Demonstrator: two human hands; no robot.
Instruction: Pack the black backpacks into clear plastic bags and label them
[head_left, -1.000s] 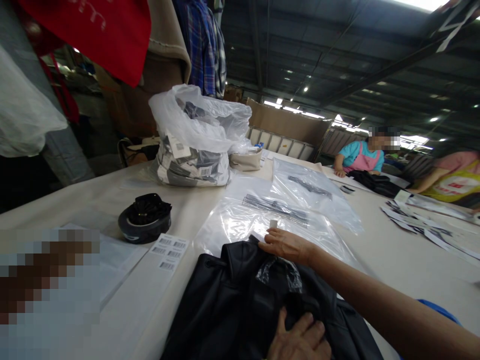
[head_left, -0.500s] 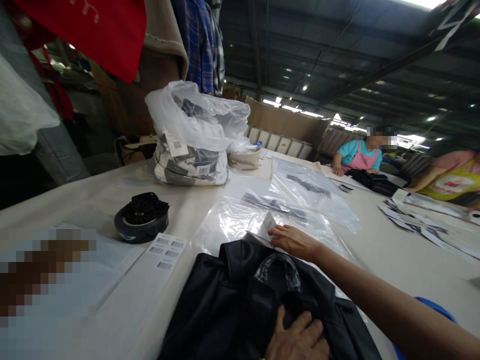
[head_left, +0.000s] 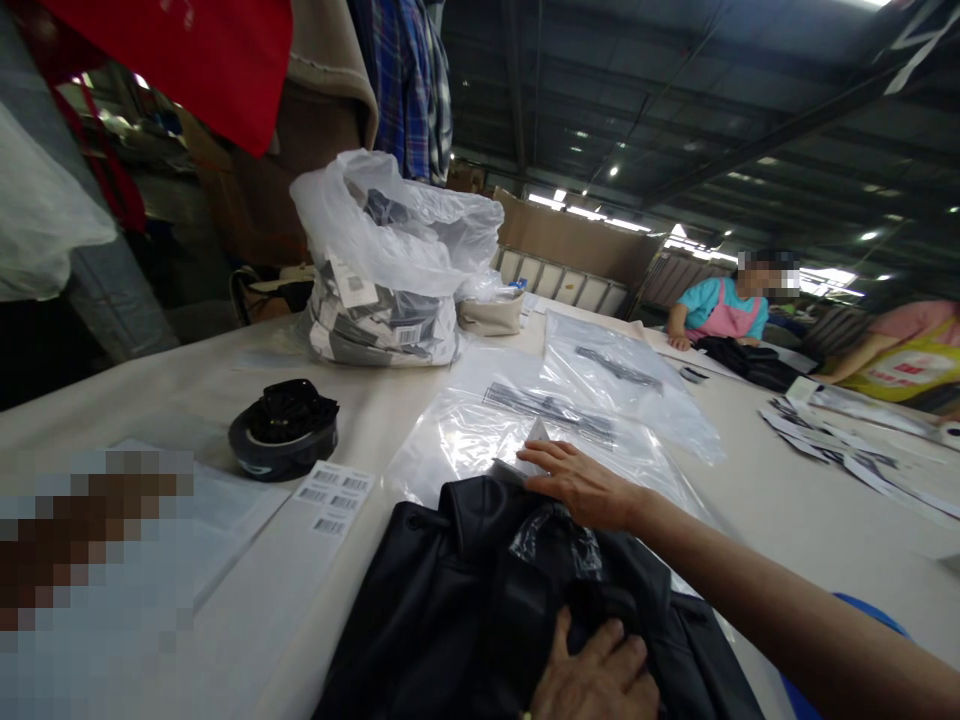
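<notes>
We work at a broad pale table [head_left: 810, 510], and across its near side lies our black bag [head_left: 442, 620], its top edge away from us and its lower part running out of view. Just beyond that edge a clear plastic sleeve [head_left: 435, 450] lies flat; its film looks slippery, so we do best not to push the bag forward onto it. To the left, near the bag, is a white label sheet [head_left: 334, 500], which we should avoid dragging. Our right hand [head_left: 581, 492] reaches to the bag's top edge, fingers bent and close together; the undersides are hidden, so we cannot tell whether they pinch anything. Our left hand [head_left: 596, 675] rests lower on the bag, fingers parted and slightly bent, seemingly pressing rather than clasping. We judge that a good anchor: firm enough to stop shifting, light enough not to crease the soft material. Between the hands, the plastic-wrapped handle [head_left: 589, 555] could snag under our right wrist, so a little lift there helps. Smallest is the pale card [head_left: 538, 430] just beside our right fingertips; it looks thin and easily bent, so it probably calls for a light touch and no tugging.
</notes>
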